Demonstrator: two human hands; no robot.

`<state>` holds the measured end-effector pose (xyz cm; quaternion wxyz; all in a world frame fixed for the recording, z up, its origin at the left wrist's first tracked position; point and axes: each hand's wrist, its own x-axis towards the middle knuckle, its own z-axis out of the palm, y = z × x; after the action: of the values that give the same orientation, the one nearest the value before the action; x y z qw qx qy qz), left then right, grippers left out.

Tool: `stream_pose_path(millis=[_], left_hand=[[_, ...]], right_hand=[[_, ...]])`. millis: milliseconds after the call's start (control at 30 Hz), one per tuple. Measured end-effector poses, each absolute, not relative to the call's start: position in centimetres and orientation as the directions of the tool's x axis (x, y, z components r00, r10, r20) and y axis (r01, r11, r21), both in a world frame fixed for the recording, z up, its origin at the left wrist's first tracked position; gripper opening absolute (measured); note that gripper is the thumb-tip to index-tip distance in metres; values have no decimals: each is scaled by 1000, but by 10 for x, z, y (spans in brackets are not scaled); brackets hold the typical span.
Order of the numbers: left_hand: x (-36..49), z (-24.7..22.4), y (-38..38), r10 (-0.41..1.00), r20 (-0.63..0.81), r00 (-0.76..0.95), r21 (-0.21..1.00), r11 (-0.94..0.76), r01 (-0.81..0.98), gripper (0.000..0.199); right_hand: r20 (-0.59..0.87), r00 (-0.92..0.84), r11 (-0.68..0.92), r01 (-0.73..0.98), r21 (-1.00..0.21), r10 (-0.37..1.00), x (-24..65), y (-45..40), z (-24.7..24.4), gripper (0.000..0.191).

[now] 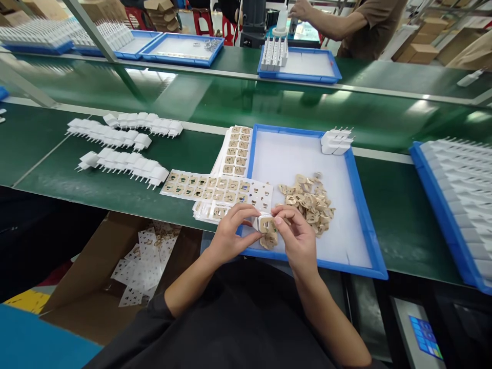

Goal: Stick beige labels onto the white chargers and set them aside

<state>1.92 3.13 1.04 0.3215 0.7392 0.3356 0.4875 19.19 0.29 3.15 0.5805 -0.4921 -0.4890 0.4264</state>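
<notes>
My left hand point(231, 231) grips a white charger plug point(259, 223) between thumb and fingers, over the near edge of a blue-rimmed tray point(355, 205). A tan sticker point(266, 224) with cutouts covers the plug's face towards me. The thumb and forefinger of my right hand point(299, 240) are pinched together at the right edge of that sticker. Just below the plug lies a loose tan piece point(268, 240). Beyond my right hand, many tan peeled pieces point(313, 202) are heaped in the tray. Left of it, a sticker sheet point(207, 187) lies across a stack of sheets point(233, 151).
White plugs point(126, 163) lie in rows on the green bench at left. More plugs point(336, 141) stand in the tray's far corner, and a full tray point(457, 205) is at right. A carton point(88, 287) below holds used backing sheets. Across the bench, a person point(369, 25) works.
</notes>
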Motion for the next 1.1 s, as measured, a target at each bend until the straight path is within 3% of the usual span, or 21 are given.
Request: stream_pose_path(millis=[1100], left_hand=[[19, 12, 30, 804, 507, 310, 789, -578, 209, 37]], right_hand=[[171, 208, 157, 81, -984, 963, 185, 2, 29, 13]])
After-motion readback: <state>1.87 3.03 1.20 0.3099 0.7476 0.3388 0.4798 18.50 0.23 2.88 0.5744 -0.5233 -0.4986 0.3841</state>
